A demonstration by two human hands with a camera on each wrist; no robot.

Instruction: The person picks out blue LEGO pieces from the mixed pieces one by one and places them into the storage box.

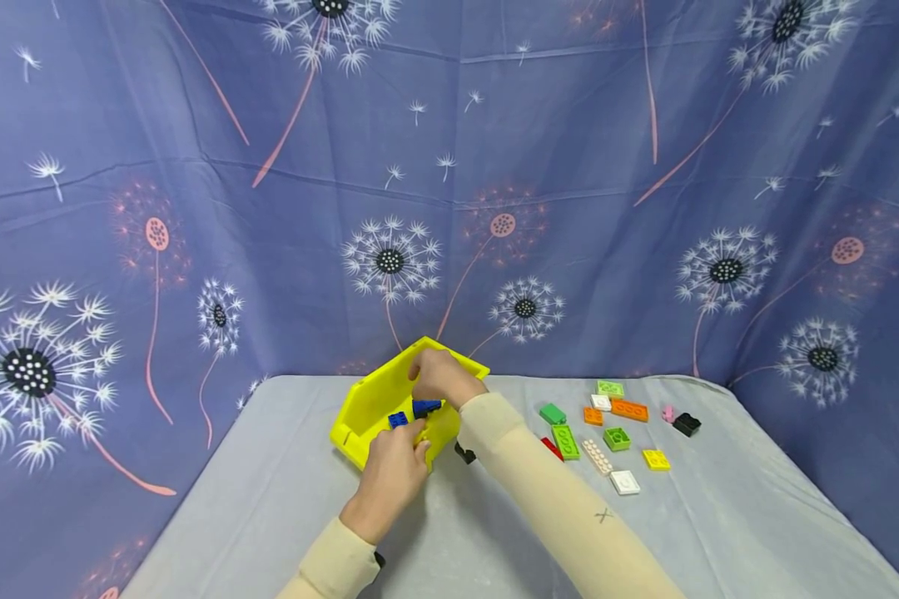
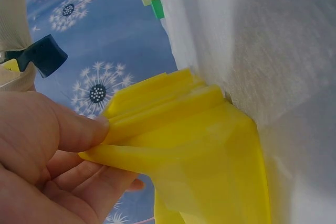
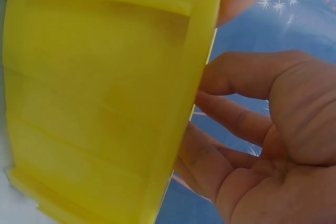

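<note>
A yellow plastic bin (image 1: 374, 398) stands tilted at the middle of the table, its opening towards me. Two dark blue toy bricks, one smaller (image 1: 398, 419) and one larger (image 1: 426, 408), lie inside it. My left hand (image 1: 391, 467) pinches the bin's near rim between thumb and fingers; the left wrist view shows this grip on the yellow edge (image 2: 131, 153). Over the right side wall reaches my right hand (image 1: 445, 378), fingers bent down into the bin. In the right wrist view that wall (image 3: 100, 93) hides its fingertips, so I cannot tell whether they hold anything.
Loose toy bricks lie on the right of the table, among them a light green one (image 1: 565, 443), an orange one (image 1: 629, 410), a white one (image 1: 625, 482) and a yellow one (image 1: 655, 460). A black piece (image 1: 464, 452) lies beside the bin. A patterned curtain (image 1: 607, 208) hangs behind.
</note>
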